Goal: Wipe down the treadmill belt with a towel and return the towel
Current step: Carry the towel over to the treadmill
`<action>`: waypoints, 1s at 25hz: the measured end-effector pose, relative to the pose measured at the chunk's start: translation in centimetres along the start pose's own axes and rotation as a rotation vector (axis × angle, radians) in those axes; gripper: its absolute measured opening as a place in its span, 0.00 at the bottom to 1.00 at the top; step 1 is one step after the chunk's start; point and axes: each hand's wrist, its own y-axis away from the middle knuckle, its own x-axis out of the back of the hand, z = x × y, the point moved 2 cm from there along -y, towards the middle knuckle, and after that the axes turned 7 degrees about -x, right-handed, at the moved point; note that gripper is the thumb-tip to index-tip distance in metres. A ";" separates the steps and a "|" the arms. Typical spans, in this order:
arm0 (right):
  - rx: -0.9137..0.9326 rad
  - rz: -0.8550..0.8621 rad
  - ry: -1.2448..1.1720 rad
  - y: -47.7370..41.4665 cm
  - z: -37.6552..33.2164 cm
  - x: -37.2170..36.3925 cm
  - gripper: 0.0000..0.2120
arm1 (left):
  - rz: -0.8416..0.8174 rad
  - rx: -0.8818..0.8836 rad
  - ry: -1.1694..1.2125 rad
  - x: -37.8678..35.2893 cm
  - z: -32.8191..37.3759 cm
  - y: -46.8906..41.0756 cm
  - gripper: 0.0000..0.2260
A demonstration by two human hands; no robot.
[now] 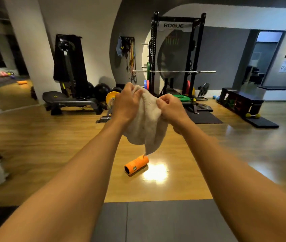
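Left hand (127,102) and right hand (171,109) grasp a crumpled towel (147,126).
The soft cream cloth, probably terry, hangs in a pointed fold above the orange cylindrical foam roller (136,165).

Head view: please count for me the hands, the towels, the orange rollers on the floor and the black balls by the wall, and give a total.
Hands: 2, left hand and right hand
Towels: 1, the towel, gripped by both hands
Orange rollers: 2, one near, one far left
Black balls: 2
Total: 7
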 end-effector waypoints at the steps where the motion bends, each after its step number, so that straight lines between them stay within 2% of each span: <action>1: 0.015 -0.058 -0.015 -1.5 -0.5 -2.1 0.12 | 0.015 0.000 -0.025 0.5 -1.9 -1.5 0.12; 4: 0.043 -0.253 0.055 -5.8 -1.8 -8.4 0.19 | 0.022 0.006 -0.094 1.9 -7.9 -6.3 0.12; 7: 0.074 -0.265 0.114 -10.7 -2.1 -13.1 0.15 | 0.036 0.028 -0.111 2.5 -13.4 -10.3 0.13; 10: 0.076 -0.299 0.059 -16.6 -1.0 -16.7 0.09 | 0.044 0.062 -0.155 2.7 -19.2 -13.5 0.12; 14: 0.155 -0.386 0.030 -25.7 -0.3 -22.0 0.09 | 0.134 0.090 -0.226 2.0 -27.0 -18.9 0.09; 21: 0.230 -0.335 -0.184 -41.3 -2.3 -32.0 0.07 | 0.363 0.236 -0.220 1.9 -37.1 -30.2 0.10; 25: 0.292 -0.309 -0.183 -47.6 -2.2 -37.8 0.06 | 0.311 0.306 -0.300 2.1 -44.6 -35.4 0.09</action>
